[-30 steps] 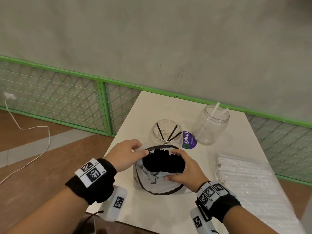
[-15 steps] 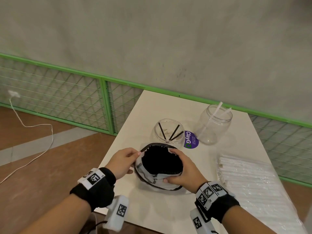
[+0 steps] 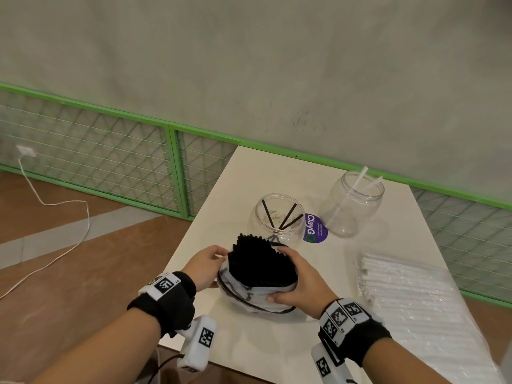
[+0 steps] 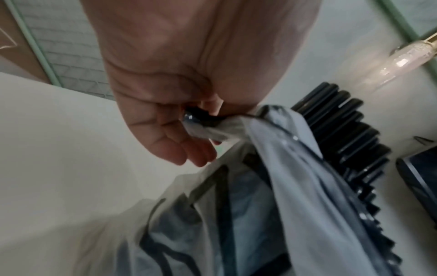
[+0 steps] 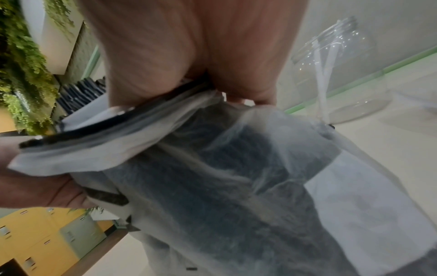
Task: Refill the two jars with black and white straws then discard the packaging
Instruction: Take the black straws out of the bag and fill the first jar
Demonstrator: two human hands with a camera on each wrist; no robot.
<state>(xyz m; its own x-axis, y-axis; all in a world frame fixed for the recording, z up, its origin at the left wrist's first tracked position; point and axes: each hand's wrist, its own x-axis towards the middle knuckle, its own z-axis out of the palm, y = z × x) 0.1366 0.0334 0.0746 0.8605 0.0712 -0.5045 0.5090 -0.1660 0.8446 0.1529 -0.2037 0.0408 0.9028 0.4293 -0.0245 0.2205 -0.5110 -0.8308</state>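
Gripping straw bag (image 3: 249,296) rim, both hands (image 3: 203,266) (image 3: 300,284) pinching plastic; purple "ClayGo" sticker (image 3: 315,228) beyond.

a purple sticker (image 3: 315,228) lies on the white table (image 3: 266,345); a white cable (image 3: 50,217) crosses the floor.

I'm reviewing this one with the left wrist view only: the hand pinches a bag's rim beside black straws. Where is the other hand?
Observer: The right hand has its grip on the opposite side of the bag, and the black straws stick out of its mouth.
Operator: Is the black-straw jar filled yet?
Observer: No. The left jar, just behind the bag, holds only three.
Operator: And the white ones?
Observer: A pack of white straws lies on the table to the right, untouched.
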